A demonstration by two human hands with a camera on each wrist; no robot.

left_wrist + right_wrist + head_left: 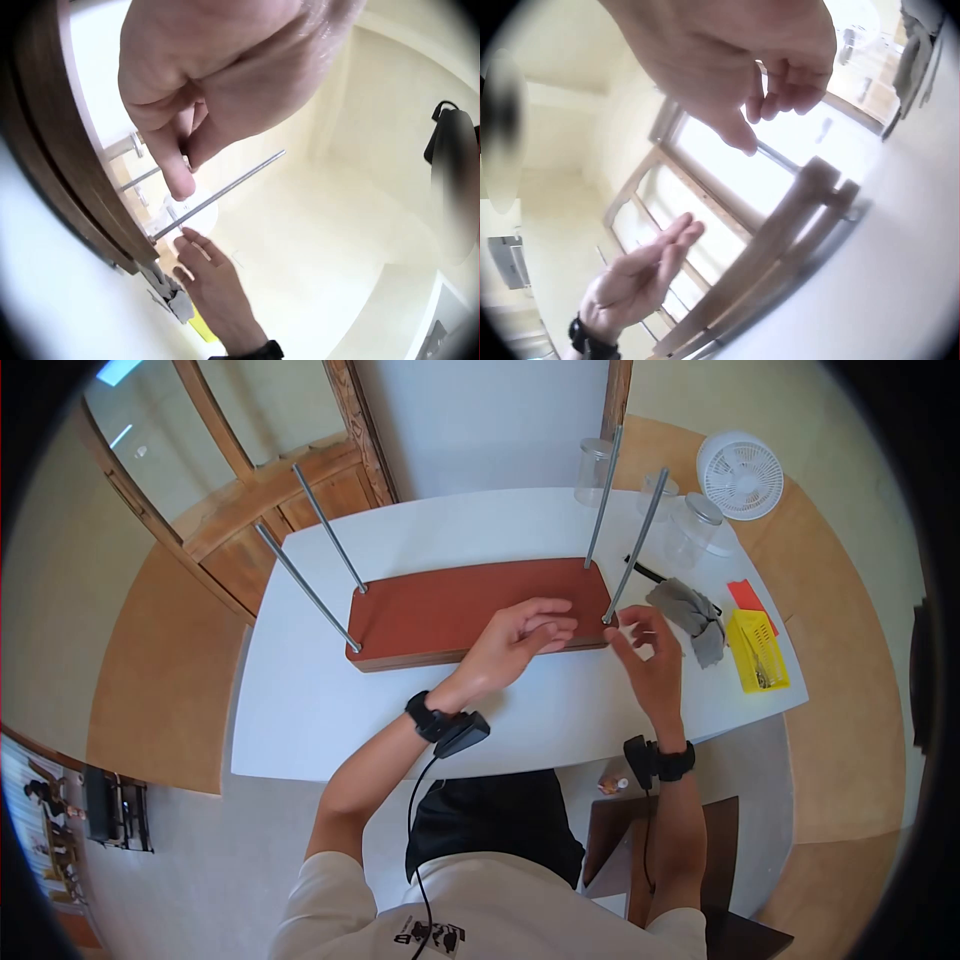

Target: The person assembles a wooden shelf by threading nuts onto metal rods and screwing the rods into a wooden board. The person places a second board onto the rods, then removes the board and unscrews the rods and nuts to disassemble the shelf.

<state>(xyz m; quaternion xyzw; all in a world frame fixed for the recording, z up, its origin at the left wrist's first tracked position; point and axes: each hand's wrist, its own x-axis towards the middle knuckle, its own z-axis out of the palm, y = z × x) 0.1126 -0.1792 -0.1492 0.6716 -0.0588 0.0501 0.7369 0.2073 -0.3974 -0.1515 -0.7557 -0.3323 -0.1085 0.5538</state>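
Observation:
A red-brown wooden board (470, 610) lies on the white table, with a second wooden layer under it showing at its edge in the right wrist view. Metal rods rise from its corners, among them the front right rod (637, 545) and the front left rod (305, 588). Over the board's right part hovers my left hand (520, 640), fingers extended rightward, nothing seen between them. My right hand (652, 660) is at the front right corner, its fingers loosely bent and the fingertips close to the rod's base. From the right wrist view, that rod (780, 157) passes behind the right thumb.
On the table's right side lie a grey cloth (690, 615), a yellow basket (757, 650) with small metal pieces and a red flat piece (748, 600). Lidded clear jars (592, 475) and a white fan (740, 475) stand behind. Brown furniture (720, 850) is below right.

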